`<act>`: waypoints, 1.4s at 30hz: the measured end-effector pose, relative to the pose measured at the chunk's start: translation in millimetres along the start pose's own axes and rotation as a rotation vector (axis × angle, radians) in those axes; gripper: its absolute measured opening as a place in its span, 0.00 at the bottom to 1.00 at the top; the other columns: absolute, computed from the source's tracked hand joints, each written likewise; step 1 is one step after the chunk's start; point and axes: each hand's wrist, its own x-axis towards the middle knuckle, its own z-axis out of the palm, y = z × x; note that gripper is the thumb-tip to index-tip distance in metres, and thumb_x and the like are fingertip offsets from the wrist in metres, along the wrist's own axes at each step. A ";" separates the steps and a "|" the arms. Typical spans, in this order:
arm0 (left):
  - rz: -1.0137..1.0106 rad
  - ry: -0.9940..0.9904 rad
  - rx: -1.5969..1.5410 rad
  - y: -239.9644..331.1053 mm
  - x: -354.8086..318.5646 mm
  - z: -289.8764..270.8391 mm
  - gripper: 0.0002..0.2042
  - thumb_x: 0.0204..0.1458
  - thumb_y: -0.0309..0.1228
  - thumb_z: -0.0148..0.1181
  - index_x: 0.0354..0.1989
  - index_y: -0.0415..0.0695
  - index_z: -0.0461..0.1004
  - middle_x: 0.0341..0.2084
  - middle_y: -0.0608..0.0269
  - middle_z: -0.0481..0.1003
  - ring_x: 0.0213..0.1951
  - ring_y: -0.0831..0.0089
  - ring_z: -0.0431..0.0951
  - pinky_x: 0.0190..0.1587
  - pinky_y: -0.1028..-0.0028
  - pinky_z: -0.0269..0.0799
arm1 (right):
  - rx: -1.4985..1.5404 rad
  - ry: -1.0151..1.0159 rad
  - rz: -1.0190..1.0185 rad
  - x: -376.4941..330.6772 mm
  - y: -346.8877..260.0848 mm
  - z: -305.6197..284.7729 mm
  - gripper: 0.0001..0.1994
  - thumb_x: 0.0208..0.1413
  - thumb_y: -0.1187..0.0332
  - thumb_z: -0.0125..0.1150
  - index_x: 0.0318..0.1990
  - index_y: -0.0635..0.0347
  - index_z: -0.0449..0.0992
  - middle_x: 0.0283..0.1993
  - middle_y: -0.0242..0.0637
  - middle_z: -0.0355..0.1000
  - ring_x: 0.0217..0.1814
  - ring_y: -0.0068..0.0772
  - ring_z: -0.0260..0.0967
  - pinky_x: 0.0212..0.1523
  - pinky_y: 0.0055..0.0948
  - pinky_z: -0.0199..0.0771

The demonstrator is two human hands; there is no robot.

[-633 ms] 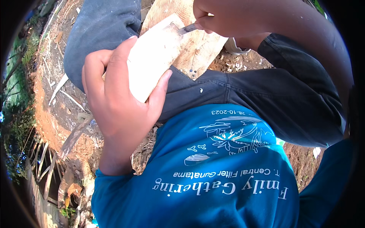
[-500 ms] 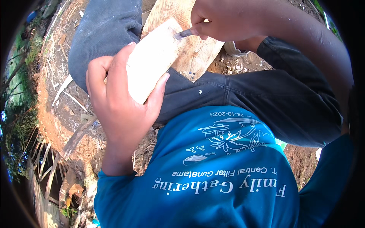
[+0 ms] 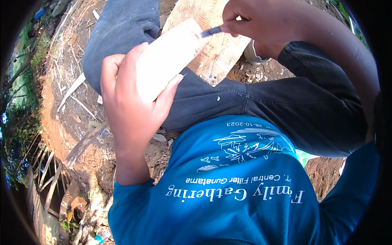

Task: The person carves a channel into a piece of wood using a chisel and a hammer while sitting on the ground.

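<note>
A pale, smooth wooden block point(image 3: 168, 59) tilts up over my lap, its far end toward the upper right. My left hand point(image 3: 132, 87) grips it from the near left, with the thumb along the right edge and the fingers round the left side. My right hand point(image 3: 245, 22) pinches a short, flat dark metal blade point(image 3: 210, 32). The blade's tip meets the block's far right corner; whether it cuts in cannot be made out. Beyond the block lies a broader wooden plank point(image 3: 222, 51) with visible grain and a few dark dots at its near end.
My legs in dark trousers point(image 3: 306, 94) are folded around the work. A pale shoe edge point(image 3: 254, 53) shows beside the plank. Wood strips point(image 3: 72, 90) and a branch point(image 3: 85, 145) lie on the soil at left. A plastic bottle point(image 3: 103, 235) lies at the lower left.
The block and both hands sit slightly further right in the picture. The blade has drawn right, from the block's top face to its far right corner.
</note>
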 end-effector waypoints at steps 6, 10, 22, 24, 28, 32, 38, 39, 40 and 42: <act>-0.014 -0.020 0.010 4.8 9.6 -3.0 0.29 0.39 0.32 0.79 0.53 0.41 0.76 0.40 0.55 0.72 0.42 0.59 0.77 0.45 0.64 0.73 | -0.158 0.083 0.293 -0.9 -44.4 -8.1 0.15 0.62 0.63 0.51 0.35 0.63 0.82 0.32 0.50 0.79 0.35 0.53 0.78 0.41 0.46 0.76; 0.001 -0.017 0.037 1.6 9.2 -3.4 0.29 0.39 0.33 0.79 0.53 0.41 0.76 0.40 0.56 0.72 0.41 0.59 0.77 0.44 0.65 0.73 | -0.296 0.084 0.285 7.1 -50.8 -6.9 0.15 0.62 0.63 0.52 0.35 0.63 0.82 0.32 0.50 0.79 0.35 0.52 0.78 0.40 0.46 0.75; 0.031 -0.008 0.029 -2.9 6.8 -1.3 0.30 0.38 0.34 0.79 0.54 0.43 0.77 0.39 0.57 0.71 0.40 0.62 0.75 0.42 0.66 0.72 | -0.321 0.138 -0.017 32.9 -24.5 -12.9 0.14 0.61 0.62 0.54 0.36 0.63 0.82 0.32 0.50 0.79 0.34 0.50 0.77 0.40 0.44 0.74; 0.031 -0.007 0.039 -1.5 6.6 -0.8 0.30 0.38 0.33 0.79 0.54 0.43 0.77 0.39 0.58 0.70 0.40 0.62 0.75 0.42 0.65 0.72 | -0.274 0.148 -0.089 40.2 -14.8 -11.6 0.14 0.61 0.62 0.55 0.36 0.63 0.82 0.32 0.50 0.79 0.34 0.50 0.77 0.40 0.44 0.74; 0.050 0.006 0.032 -1.4 6.2 0.8 0.30 0.38 0.32 0.79 0.54 0.44 0.77 0.38 0.58 0.70 0.39 0.62 0.75 0.41 0.66 0.72 | -0.198 0.126 -0.189 48.8 7.6 -5.1 0.14 0.61 0.62 0.55 0.36 0.62 0.83 0.32 0.50 0.79 0.34 0.49 0.76 0.40 0.43 0.74; 0.044 0.013 0.027 3.2 6.1 2.3 0.30 0.37 0.30 0.79 0.54 0.42 0.77 0.39 0.57 0.70 0.39 0.63 0.75 0.41 0.66 0.72 | -0.177 0.107 -0.207 43.5 11.7 -5.2 0.14 0.61 0.61 0.56 0.36 0.62 0.83 0.32 0.50 0.79 0.34 0.48 0.76 0.39 0.42 0.74; 0.067 0.033 0.030 4.7 7.0 4.4 0.30 0.38 0.29 0.78 0.54 0.41 0.76 0.38 0.56 0.69 0.39 0.63 0.74 0.40 0.67 0.72 | -0.203 0.076 -0.193 43.8 9.6 -9.1 0.14 0.61 0.61 0.57 0.37 0.62 0.83 0.32 0.50 0.79 0.34 0.47 0.76 0.39 0.41 0.73; 0.062 0.032 0.027 3.8 5.2 4.4 0.30 0.38 0.29 0.78 0.54 0.41 0.76 0.39 0.56 0.69 0.39 0.63 0.74 0.40 0.67 0.72 | -0.204 0.069 -0.207 43.9 8.5 -9.0 0.14 0.61 0.61 0.57 0.37 0.62 0.83 0.32 0.50 0.79 0.34 0.47 0.76 0.39 0.41 0.73; 0.057 0.032 0.025 3.0 3.2 4.2 0.30 0.38 0.29 0.78 0.54 0.41 0.76 0.39 0.56 0.69 0.39 0.63 0.74 0.40 0.66 0.72 | -0.201 0.068 -0.223 45.4 8.3 -8.8 0.14 0.61 0.61 0.57 0.37 0.62 0.83 0.32 0.50 0.79 0.34 0.47 0.76 0.39 0.41 0.73; 0.067 0.029 0.014 1.0 2.2 4.1 0.31 0.38 0.29 0.78 0.54 0.41 0.76 0.39 0.56 0.69 0.40 0.63 0.74 0.41 0.66 0.72 | -0.182 0.076 -0.241 44.6 12.5 -9.6 0.14 0.61 0.61 0.57 0.37 0.62 0.83 0.32 0.50 0.79 0.34 0.46 0.76 0.39 0.41 0.73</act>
